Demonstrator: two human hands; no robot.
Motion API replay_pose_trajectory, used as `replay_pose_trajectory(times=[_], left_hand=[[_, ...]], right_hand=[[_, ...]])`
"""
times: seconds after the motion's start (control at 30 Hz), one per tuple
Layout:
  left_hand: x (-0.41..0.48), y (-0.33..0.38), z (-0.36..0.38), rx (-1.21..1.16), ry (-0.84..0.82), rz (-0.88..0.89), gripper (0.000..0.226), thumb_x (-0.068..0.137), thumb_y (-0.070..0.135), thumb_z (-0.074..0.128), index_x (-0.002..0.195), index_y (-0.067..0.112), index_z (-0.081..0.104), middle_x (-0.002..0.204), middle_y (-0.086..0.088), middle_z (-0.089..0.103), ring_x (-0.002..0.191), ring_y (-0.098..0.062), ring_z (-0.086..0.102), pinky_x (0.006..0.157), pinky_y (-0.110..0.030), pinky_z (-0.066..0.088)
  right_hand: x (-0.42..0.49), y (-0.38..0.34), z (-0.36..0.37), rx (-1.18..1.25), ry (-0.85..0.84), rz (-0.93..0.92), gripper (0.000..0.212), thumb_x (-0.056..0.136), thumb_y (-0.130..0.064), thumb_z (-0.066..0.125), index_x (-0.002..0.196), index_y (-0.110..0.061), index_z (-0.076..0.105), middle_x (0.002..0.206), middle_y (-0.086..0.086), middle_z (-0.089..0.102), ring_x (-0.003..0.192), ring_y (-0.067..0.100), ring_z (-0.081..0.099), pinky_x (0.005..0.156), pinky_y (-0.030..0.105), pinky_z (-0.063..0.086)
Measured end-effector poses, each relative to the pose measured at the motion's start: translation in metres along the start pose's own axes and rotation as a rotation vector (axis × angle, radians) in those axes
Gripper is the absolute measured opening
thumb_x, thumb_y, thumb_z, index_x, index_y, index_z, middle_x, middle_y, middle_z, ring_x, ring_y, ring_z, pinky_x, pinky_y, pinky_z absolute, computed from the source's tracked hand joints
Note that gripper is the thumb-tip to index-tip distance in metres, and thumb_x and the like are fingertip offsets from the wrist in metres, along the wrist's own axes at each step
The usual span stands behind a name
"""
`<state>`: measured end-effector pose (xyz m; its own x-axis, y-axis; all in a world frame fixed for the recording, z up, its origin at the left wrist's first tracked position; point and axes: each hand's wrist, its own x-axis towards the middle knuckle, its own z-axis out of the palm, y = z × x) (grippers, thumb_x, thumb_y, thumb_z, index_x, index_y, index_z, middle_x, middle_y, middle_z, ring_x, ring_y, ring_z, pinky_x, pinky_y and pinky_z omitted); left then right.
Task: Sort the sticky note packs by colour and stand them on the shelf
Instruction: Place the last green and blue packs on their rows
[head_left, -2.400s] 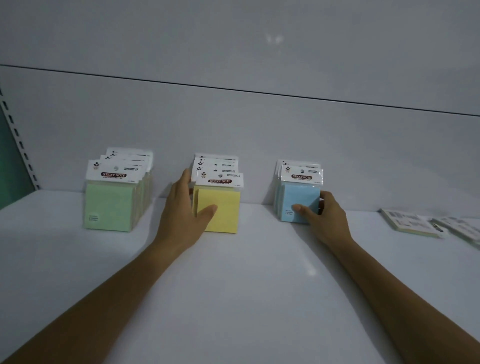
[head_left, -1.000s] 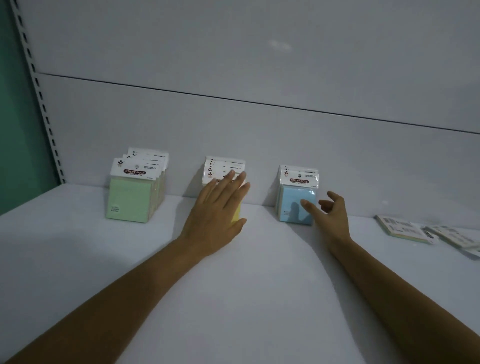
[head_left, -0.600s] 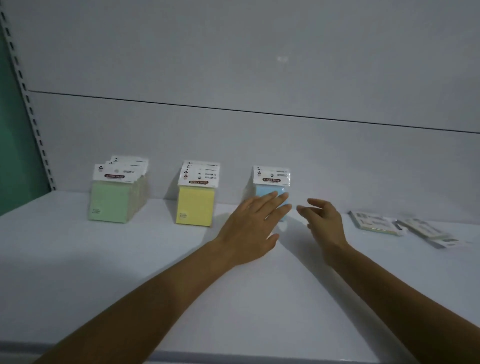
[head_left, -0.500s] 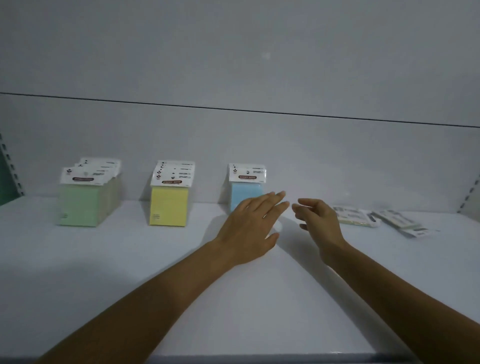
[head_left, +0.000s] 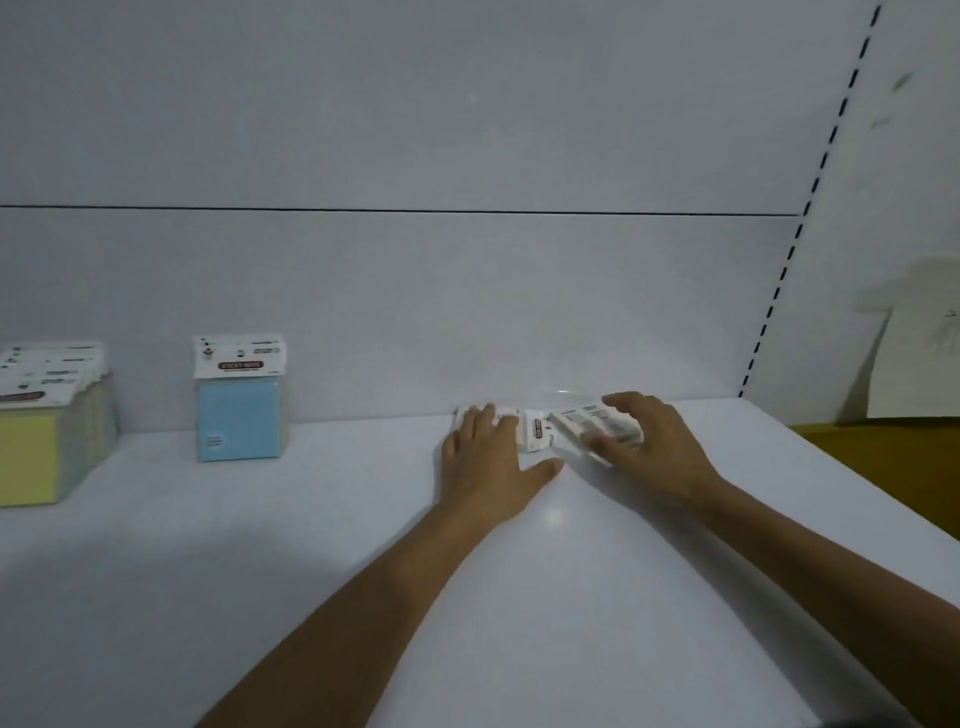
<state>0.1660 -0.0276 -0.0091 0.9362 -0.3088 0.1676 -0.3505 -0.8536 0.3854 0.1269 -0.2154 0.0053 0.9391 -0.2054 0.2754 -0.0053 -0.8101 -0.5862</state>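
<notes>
Two sticky note packs lie flat near the back of the white shelf (head_left: 311, 545). My left hand (head_left: 491, 460) rests flat on the left flat pack (head_left: 535, 432), fingers spread, thumb out to the right. My right hand (head_left: 652, 447) curls over the right flat pack (head_left: 584, 423), thumb at its near edge and fingers over its far edge. The colours of both packs are hidden. Blue packs (head_left: 239, 418) stand upright against the back wall at the left. A row of yellow packs (head_left: 31, 449) stands at the far left edge of the view.
The grey back panel (head_left: 467, 312) closes the shelf behind. A slotted upright (head_left: 789, 260) marks the shelf's right end, with a brown surface (head_left: 883, 457) beyond it. Bare shelf lies between the blue packs and my hands.
My view has swung right; the green packs have left the frame. Both hands have moved right from the blue packs onto the two flat packs, and my right hand has closed around one.
</notes>
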Motion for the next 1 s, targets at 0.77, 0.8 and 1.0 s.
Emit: replay_pose_trajectory(times=[0.77, 0.8, 1.0], left_hand=[[0.015, -0.005, -0.01, -0.048, 0.613, -0.105, 0.057, 0.09, 0.054, 0.025, 0.095, 0.016, 0.066, 0.091, -0.011, 0.068, 0.087, -0.035, 0.062, 0.068, -0.038, 0.053], [0.015, 0.0, -0.013, -0.372, 0.649, -0.206, 0.051, 0.094, 0.05, 0.03, 0.09, 0.014, 0.064, 0.087, -0.011, 0.066, 0.083, -0.033, 0.064, 0.061, -0.038, 0.056], [0.01, 0.016, -0.01, -1.114, 0.436, -0.422, 0.037, 0.099, 0.043, 0.033, 0.081, 0.024, 0.06, 0.078, -0.002, 0.066, 0.055, -0.011, 0.064, 0.041, -0.022, 0.05]], right_hand=[[0.025, 0.009, -0.011, 0.581, 0.363, -0.174, 0.008, 0.086, -0.024, 0.064, 0.081, -0.026, 0.058, 0.077, -0.011, 0.061, 0.072, 0.009, 0.057, 0.062, 0.018, 0.044], [0.025, 0.006, -0.014, 0.72, 0.374, -0.108, 0.013, 0.085, -0.024, 0.067, 0.081, -0.03, 0.055, 0.081, -0.011, 0.062, 0.074, 0.007, 0.059, 0.062, 0.017, 0.047], [0.028, 0.004, -0.014, 1.083, 0.132, 0.12, 0.011, 0.082, -0.015, 0.07, 0.087, -0.022, 0.063, 0.095, 0.004, 0.069, 0.082, 0.019, 0.065, 0.078, 0.036, 0.055]])
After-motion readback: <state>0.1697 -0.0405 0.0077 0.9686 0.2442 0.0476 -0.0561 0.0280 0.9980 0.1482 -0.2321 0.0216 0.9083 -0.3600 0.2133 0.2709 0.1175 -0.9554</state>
